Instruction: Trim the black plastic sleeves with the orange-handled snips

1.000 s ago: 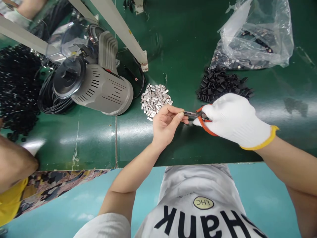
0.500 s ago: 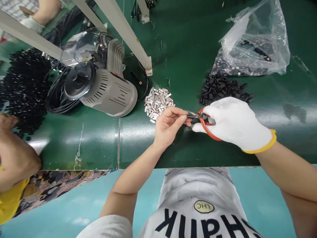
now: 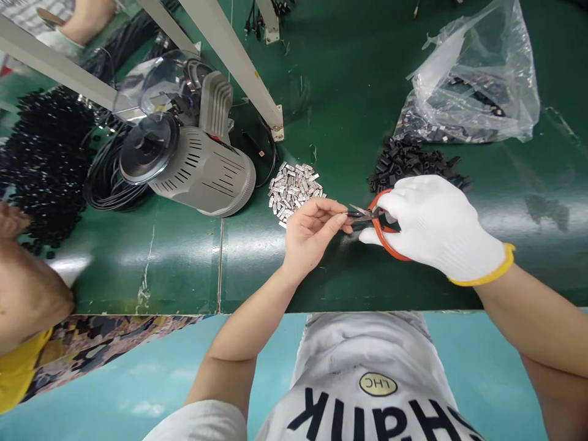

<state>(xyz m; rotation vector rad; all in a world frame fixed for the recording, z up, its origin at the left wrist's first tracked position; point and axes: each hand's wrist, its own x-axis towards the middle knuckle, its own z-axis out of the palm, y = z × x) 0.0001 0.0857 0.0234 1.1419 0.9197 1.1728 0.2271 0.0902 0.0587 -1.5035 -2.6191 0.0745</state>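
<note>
Here at the green tabletop (image 3: 257, 263), the silver pile (image 3: 296, 187) of little metal parts is our marker, and both hands are busy! The bare left hand (image 3: 310, 236) sits on the near side of the silver pile, thumb and forefinger pinching a small dark piece (image 3: 353, 214) out to the right of that pile; it's tiny and half covered by fingertips, so I can't say exactly what it is. Facing it, the right hand (image 3: 434, 226), in a white glove with a yellow cuff, curls around the orange-handled scissors (image 3: 377, 212), well right of the silver pile, blades slightly parted and pointing at the left fingertips. Beyond that glove, right of the silver pile, lies the black pile (image 3: 413, 162) of small parts, and farther back the clear bag (image 3: 496, 92). Left of the silver pile stands the gray machine (image 3: 202, 165); far left, a co-worker's arm (image 3: 32, 294)!
</note>
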